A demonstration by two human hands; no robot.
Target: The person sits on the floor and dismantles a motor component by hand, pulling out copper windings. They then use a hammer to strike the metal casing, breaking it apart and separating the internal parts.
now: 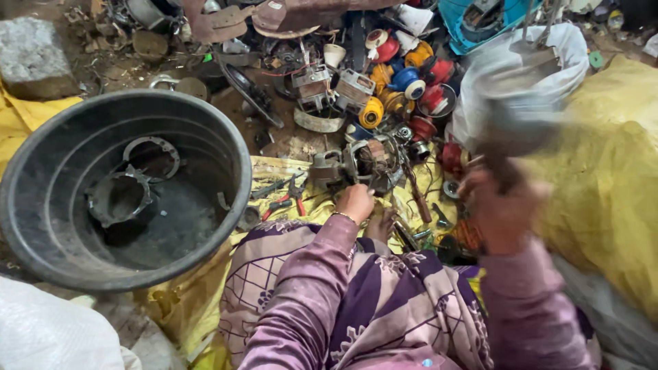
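My left hand (pixel 354 202) rests on a grey electric motor (pixel 363 164) with copper windings, holding it down on the yellow cloth (pixel 274 168). Raised to the right and motion-blurred, my right hand (pixel 500 205) is closed around the handle of a hammer (pixel 510 137). The hammer's dark head hangs above and to the right of the motor. Purple sleeves and a patterned purple garment fill the foreground.
A big black tub (pixel 41 205) at left holds metal rings and motor housings. Red-handled pliers (pixel 291 199) lie by the motor. Behind are piled motor parts with red, yellow and blue spools (pixel 404 75), a white sack (pixel 521 75) and a yellow sack (pixel 610 178).
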